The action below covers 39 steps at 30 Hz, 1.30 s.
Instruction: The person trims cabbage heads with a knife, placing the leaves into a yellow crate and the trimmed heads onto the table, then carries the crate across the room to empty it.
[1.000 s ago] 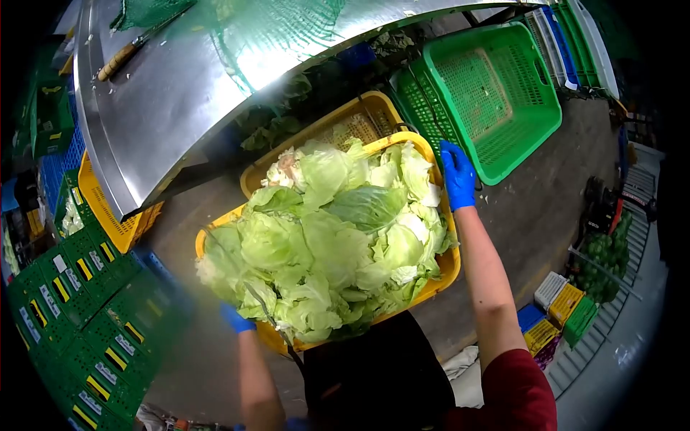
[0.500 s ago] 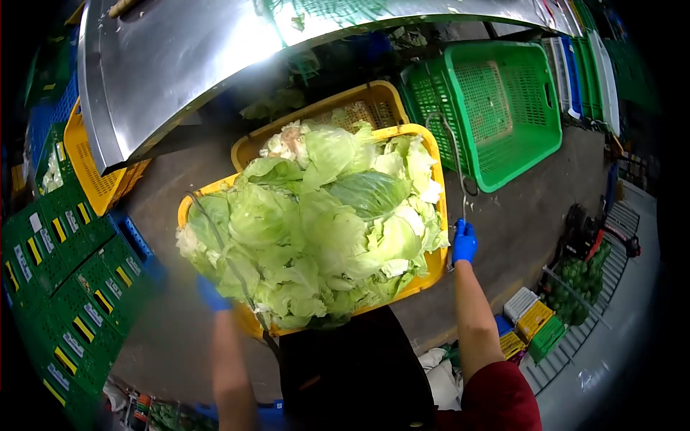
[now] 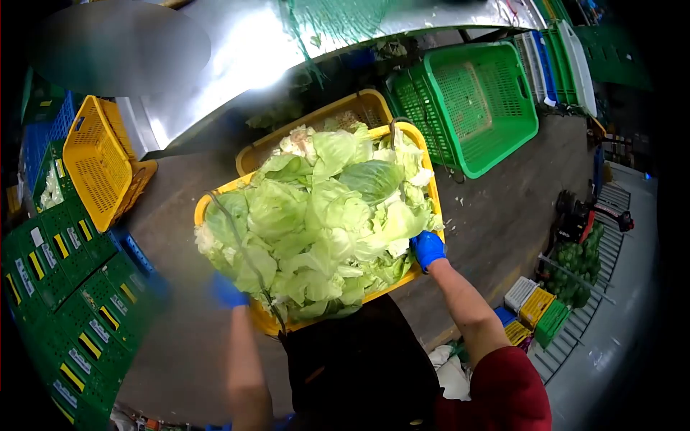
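A yellow plastic crate (image 3: 435, 194), heaped with pale green lettuce or cabbage leaves and trimmings (image 3: 316, 208), sits in front of my dark apron. My right hand (image 3: 429, 250), in a blue glove, is closed at the crate's right rim, its fingertips reaching over the edge against the leaves. On the left, my gloved left hand (image 3: 230, 290) is beside the near left side of the crate, too smeared by motion to read its fingers. A dark wire handle (image 3: 244, 244) lies across the left part of the heap. Another bent wire shows at the far right corner.
A steel table (image 3: 266, 50) stands beyond the crate. Another yellow crate (image 3: 316, 122) and green crates (image 3: 481, 108) are beneath or beside it. An upright yellow crate (image 3: 97, 161) and stacked dark green crates (image 3: 65, 287) stand left. A conveyor (image 3: 582, 302) runs at right.
My right hand has moved inward from a metal wire handle held outside the crate to its right rim. That wire has swung in toward the leaves. My left hand has shifted slightly right.
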{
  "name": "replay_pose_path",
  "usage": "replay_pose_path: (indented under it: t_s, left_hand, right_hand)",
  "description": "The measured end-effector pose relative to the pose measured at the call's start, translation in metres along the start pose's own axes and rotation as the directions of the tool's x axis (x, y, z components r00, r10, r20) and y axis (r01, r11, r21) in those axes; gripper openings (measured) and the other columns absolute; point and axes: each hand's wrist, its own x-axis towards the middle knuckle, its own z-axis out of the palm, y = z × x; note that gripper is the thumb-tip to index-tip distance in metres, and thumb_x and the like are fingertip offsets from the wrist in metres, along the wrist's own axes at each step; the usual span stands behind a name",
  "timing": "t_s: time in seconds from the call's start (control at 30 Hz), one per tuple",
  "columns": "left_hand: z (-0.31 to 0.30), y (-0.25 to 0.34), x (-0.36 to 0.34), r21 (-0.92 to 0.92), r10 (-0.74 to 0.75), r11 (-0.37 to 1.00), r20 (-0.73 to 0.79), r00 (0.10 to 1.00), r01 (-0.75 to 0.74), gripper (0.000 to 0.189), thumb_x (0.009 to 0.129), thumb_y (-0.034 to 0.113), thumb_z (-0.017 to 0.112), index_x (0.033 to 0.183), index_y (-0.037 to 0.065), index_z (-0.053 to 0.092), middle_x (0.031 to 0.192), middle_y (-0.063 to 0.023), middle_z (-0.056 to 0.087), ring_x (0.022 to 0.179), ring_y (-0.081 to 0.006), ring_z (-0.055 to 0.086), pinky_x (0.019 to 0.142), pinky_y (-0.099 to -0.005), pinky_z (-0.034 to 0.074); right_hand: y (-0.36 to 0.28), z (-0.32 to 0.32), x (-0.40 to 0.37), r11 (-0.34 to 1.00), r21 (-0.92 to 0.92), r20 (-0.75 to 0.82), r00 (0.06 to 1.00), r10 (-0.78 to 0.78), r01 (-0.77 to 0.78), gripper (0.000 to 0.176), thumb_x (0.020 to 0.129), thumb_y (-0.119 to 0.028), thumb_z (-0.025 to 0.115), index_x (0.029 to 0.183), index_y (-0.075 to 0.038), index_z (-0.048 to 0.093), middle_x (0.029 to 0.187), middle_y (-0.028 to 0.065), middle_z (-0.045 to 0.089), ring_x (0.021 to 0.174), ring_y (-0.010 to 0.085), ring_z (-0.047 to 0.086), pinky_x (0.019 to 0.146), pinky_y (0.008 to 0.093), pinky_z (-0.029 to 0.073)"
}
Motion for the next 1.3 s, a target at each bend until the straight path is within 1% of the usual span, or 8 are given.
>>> replay_pose_path:
  t_s: [0.1, 0.23, 0.37, 0.47, 0.57, 0.77, 0.83, 1.3]
  left_hand:
    - [-0.002, -0.001, 0.003, -0.044, 0.029, 0.999, 0.034, 0.999, -0.028, 0.039, 0.099, 0.025, 0.039, 0.118, -0.004, 0.055, 0.111, -0.0125, 0.06, 0.095, -0.022, 0.056, 0.084, -0.0347, 0.045]
    - [-0.004, 0.021, -0.015, -0.094, 0.065, 0.994, 0.073, 0.995, -0.058, 0.041, 0.099, 0.028, 0.04, 0.121, -0.003, 0.054, 0.116, -0.0107, 0.058, 0.101, -0.0221, 0.055, 0.088, -0.0347, 0.045]
    - [-0.002, 0.097, -0.058, -0.362, -0.113, 0.923, 0.069, 0.991, 0.131, 0.043, 0.099, 0.03, 0.04, 0.127, 0.0, 0.05, 0.123, -0.0099, 0.053, 0.109, -0.0218, 0.052, 0.094, -0.0354, 0.043]
    - [-0.006, 0.078, -0.051, -0.517, -0.171, 0.832, 0.106, 0.98, 0.201, 0.042, 0.097, 0.03, 0.042, 0.127, 0.002, 0.052, 0.12, -0.0062, 0.057, 0.102, -0.019, 0.059, 0.088, -0.0335, 0.047]
    - [-0.008, 0.026, -0.011, -0.605, -0.093, 0.759, 0.266, 0.96, 0.241, 0.043, 0.097, 0.03, 0.04, 0.128, 0.003, 0.051, 0.12, -0.0068, 0.058, 0.103, -0.0205, 0.059, 0.089, -0.034, 0.048]
    - [0.031, 0.108, 0.002, -0.43, -0.056, 0.895, 0.161, 0.985, 0.121, 0.043, 0.097, 0.031, 0.04, 0.128, 0.003, 0.051, 0.12, -0.0068, 0.058, 0.103, -0.0206, 0.059, 0.089, -0.0342, 0.048]
    - [0.048, 0.138, 0.008, -0.362, -0.027, 0.929, 0.141, 0.99, 0.077, 0.043, 0.097, 0.031, 0.04, 0.128, 0.003, 0.051, 0.12, -0.0068, 0.058, 0.103, -0.0206, 0.059, 0.089, -0.0342, 0.048]
    - [0.083, 0.267, 0.003, -0.224, 0.185, 0.964, 0.176, 0.967, -0.144, 0.045, 0.097, 0.033, 0.039, 0.128, 0.003, 0.051, 0.121, -0.0068, 0.058, 0.104, -0.0208, 0.059, 0.089, -0.0347, 0.048]
  right_hand:
    - [0.001, -0.016, -0.004, 0.999, -0.03, 0.05, 0.998, -0.04, 0.041, 0.031, 0.088, -0.034, 0.053, 0.092, -0.008, 0.069, 0.085, 0.0164, 0.067, 0.076, 0.0331, 0.065, 0.069, 0.0411, 0.05]
    - [0.025, -0.057, -0.018, 0.843, 0.48, 0.006, 0.962, 0.273, -0.242, 0.026, 0.091, -0.028, 0.058, 0.101, -0.007, 0.069, 0.083, 0.0057, 0.068, 0.073, 0.0114, 0.061, 0.068, 0.0275, 0.049]
    - [0.076, -0.037, 0.06, 0.826, 0.562, -0.42, 0.875, 0.242, 0.041, 0.033, 0.093, -0.032, 0.053, 0.109, -0.005, 0.063, 0.099, 0.0129, 0.067, 0.086, 0.0182, 0.063, 0.075, 0.0331, 0.048]
    - [0.077, -0.012, 0.115, 0.693, 0.721, -0.27, 0.927, 0.261, 0.015, 0.042, 0.093, -0.041, 0.049, 0.106, -0.003, 0.064, 0.101, 0.015, 0.066, 0.089, 0.0212, 0.062, 0.078, 0.0357, 0.047]
    - [0.053, -0.019, 0.133, 0.43, 0.828, 0.243, 0.922, 0.301, -0.359, 0.067, 0.088, -0.064, 0.041, 0.09, -0.002, 0.066, 0.081, 0.0086, 0.064, 0.072, 0.0191, 0.059, 0.066, 0.0353, 0.047]
    - [0.029, -0.019, 0.126, 0.462, 0.882, -0.032, 0.965, 0.261, -0.096, 0.035, 0.095, -0.039, 0.049, 0.085, -0.008, 0.062, 0.074, 0.0008, 0.057, 0.068, 0.0117, 0.052, 0.063, 0.0299, 0.045]
    - [0.046, 0.004, 0.136, 0.614, 0.789, -0.138, 0.972, 0.192, -0.009, 0.05, 0.094, -0.049, 0.04, 0.09, -0.005, 0.063, 0.079, 0.0123, 0.064, 0.074, 0.0254, 0.06, 0.074, 0.0377, 0.046]
    - [0.04, -0.021, 0.065, 0.766, 0.632, -0.18, 0.94, 0.29, -0.115, 0.053, 0.091, -0.05, 0.044, 0.12, -0.008, 0.056, 0.115, 0.0219, 0.059, 0.106, 0.0396, 0.055, 0.091, 0.0425, 0.044]
